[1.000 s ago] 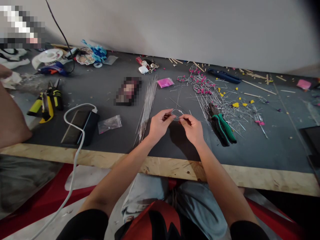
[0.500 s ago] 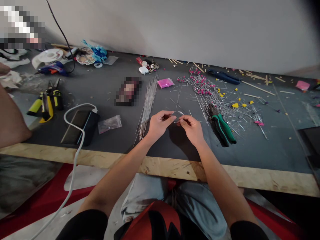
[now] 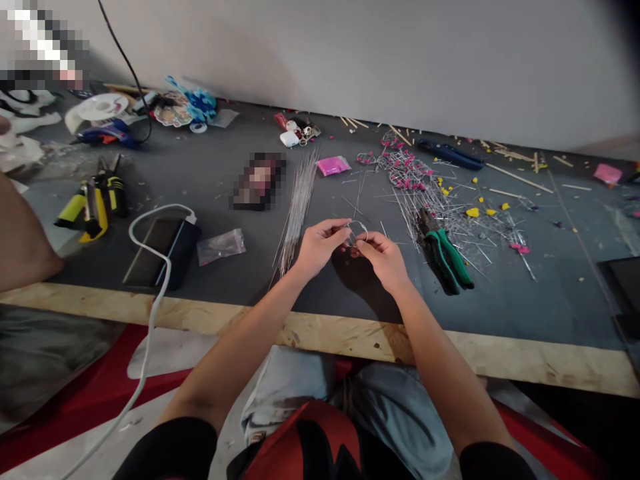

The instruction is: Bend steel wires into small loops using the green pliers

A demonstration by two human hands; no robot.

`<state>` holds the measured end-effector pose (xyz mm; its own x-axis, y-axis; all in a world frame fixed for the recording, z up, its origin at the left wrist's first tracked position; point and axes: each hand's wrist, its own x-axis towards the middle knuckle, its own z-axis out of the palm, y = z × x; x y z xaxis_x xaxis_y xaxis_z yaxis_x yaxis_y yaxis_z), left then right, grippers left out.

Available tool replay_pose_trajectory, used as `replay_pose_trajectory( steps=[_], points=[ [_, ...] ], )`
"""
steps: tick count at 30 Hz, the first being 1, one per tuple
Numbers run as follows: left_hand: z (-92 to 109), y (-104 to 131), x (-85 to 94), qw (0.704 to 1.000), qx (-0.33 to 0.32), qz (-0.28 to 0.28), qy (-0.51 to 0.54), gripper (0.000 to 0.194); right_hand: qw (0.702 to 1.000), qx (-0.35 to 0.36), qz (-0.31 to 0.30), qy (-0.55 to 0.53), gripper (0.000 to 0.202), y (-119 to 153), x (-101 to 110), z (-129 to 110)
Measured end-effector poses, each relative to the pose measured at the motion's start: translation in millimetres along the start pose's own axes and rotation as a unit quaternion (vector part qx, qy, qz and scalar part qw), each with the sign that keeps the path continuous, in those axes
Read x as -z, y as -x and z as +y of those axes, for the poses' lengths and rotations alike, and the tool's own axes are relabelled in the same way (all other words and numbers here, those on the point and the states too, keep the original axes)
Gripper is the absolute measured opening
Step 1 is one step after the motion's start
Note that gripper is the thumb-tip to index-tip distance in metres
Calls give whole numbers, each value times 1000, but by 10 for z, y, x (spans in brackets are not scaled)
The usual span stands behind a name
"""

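A thin silvery wire bent into a loop point(image 3: 367, 228) is held between my two hands, just above the dark tabletop. My left hand point(image 3: 320, 248) pinches the loop's left side with thumb and fingers. On its lower right, my right hand point(image 3: 384, 260) has its fingers closed on the same wire. Straight wires point(image 3: 301, 200) lie in a bundle left of my hands. To the right are pliers with green and black handles point(image 3: 449, 260), beside a heap of wire pieces with pink tips point(image 3: 407, 167) and yellow bits point(image 3: 473, 213).
A pink packet point(image 3: 333, 165) lies beyond my hands. Leftward are a small clear bag point(image 3: 221, 247), a power bank point(image 3: 155, 252) with a white cable, yellow-handled tools point(image 3: 94, 207) and a blue glue gun point(image 3: 111, 133). Another person's arm point(image 3: 25, 233) rests at the left edge.
My right hand's fingers have shifted slightly left and under the loop, and more of the wire's curve shows. The camera view has shifted a little; the table things stay put.
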<state>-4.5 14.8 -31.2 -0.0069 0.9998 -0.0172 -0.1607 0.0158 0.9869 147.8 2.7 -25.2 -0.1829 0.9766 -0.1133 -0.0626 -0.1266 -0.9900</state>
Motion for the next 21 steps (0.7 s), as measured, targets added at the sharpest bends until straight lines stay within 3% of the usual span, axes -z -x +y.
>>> replay_pose_trajectory(
  steps=[7,12,21],
  points=[
    [27,1,3,1000,16,-8,-1,22,1000,-5,-23,-16,25,10,5,-37],
    [6,8,-5,999,21,-36,-6,19,998,16,-18,58,24,14,26,-59],
    [-22,14,-3,997,20,-70,-2,28,994,44,-9,98,22,25,48,-63]
  ],
)
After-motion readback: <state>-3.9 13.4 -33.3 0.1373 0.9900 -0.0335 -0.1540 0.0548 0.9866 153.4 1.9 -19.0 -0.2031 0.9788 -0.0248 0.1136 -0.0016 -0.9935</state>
